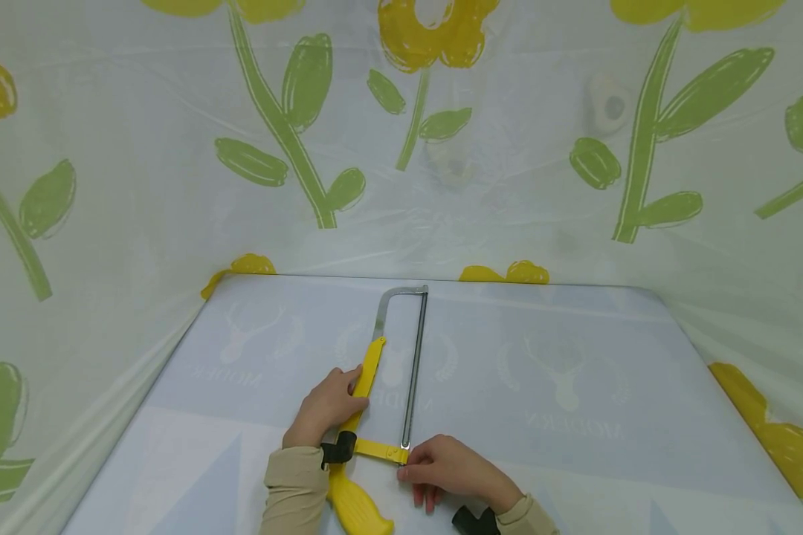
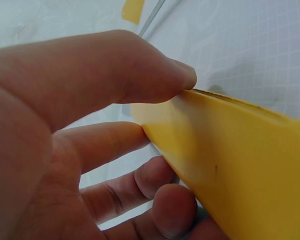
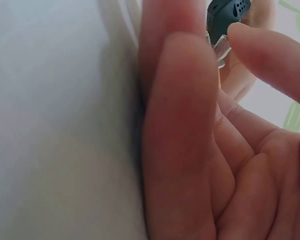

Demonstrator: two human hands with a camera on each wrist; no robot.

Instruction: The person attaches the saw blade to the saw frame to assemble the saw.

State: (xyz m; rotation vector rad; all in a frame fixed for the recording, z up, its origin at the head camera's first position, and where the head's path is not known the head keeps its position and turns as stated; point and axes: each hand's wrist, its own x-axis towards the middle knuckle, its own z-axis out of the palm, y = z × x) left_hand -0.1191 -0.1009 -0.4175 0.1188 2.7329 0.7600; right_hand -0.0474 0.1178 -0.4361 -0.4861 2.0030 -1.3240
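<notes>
Hacksaw (image 1: 401, 371) flat on table (image 1: 575, 357), both hands on it.
Left hand (image 1: 324, 409) grips the yellow frame; right hand (image 1: 444, 468) pinches the blade's near-end nut (closer). Long axis runs away from the person.

table (image 1: 575, 349) covered by pale blue cloth, deer prints and lettering | backdrop (image 1: 508, 186) hung behind and at both sides, printed with yellow flowers, green leaves
</notes>
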